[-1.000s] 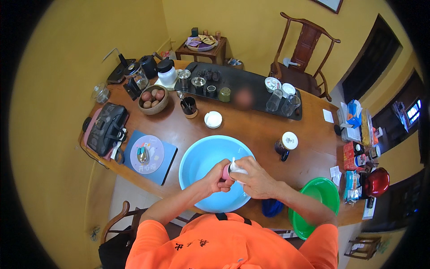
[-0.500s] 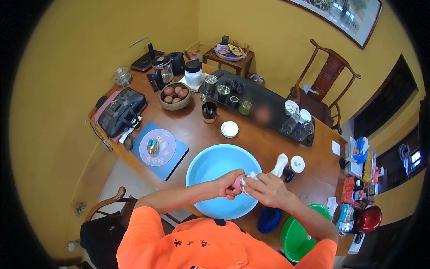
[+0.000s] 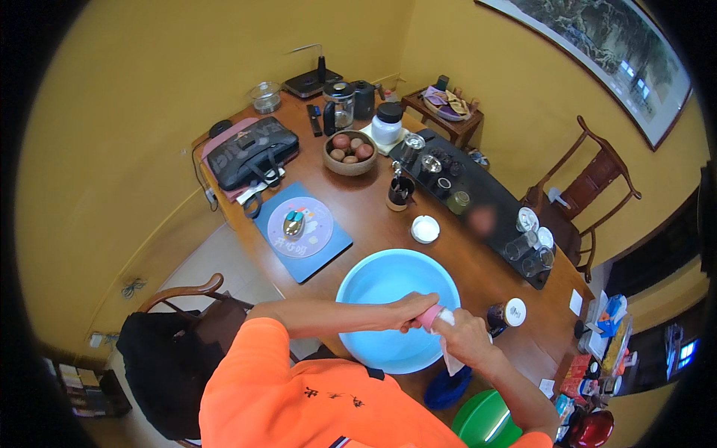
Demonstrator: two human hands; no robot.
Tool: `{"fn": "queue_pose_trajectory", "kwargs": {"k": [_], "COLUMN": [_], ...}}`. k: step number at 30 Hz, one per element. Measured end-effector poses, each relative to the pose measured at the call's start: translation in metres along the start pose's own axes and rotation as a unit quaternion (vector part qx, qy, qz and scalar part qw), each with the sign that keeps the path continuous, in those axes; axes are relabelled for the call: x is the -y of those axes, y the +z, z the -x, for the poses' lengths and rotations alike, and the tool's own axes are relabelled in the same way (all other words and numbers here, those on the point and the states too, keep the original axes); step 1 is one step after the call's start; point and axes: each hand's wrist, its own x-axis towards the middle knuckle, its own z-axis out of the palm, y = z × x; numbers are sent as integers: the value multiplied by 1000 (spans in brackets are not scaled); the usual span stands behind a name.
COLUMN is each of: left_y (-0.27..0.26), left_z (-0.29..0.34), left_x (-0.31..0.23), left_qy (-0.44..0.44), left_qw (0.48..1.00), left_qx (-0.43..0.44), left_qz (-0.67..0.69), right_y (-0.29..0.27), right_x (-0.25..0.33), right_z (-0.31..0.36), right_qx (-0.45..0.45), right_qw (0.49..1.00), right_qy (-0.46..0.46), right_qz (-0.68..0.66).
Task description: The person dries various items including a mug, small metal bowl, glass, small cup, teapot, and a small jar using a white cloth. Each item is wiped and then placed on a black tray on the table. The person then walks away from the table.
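**Both hands on a pink item over the blue basin**

My left hand is closed around a small pink object, gripping it at one end. My right hand is wrapped in a white cloth and pressed against the object's other end, so the 2 hands meet. What the pink object is, I cannot tell at this size. Both hands hang over the near right rim of the light blue basin, which in my judgement is there to catch anything falling.

Just right of my right hand stands a dark jar with a white lid, near enough to be knocked. Below my forearm lie a dark blue dish and a green bowl. Beyond the basin sit a small white dish and a long black tea tray crowded with cups. Farther left are a blue mat, a wooden bowl of round fruit and a black bag.
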Motion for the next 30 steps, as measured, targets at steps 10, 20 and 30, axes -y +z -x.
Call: {"fn": "queue_pose_trajectory", "kwargs": {"k": [10, 20, 30], "left_y": [1, 6, 6], "left_z": [-4, -7, 20], "left_x": [-2, 9, 0], "left_qy": [491, 370, 80], "left_qw": [809, 925, 975], "left_qx": [-180, -40, 82], "left_qz": [-269, -79, 191], "right_y": [60, 37, 23], "right_x": [3, 12, 4], "right_z": [12, 5, 5], "right_qx": [67, -198, -136], "right_qw": [179, 814, 991], "right_qy": [242, 250, 2], "right_qz": [-951, -486, -2]}}
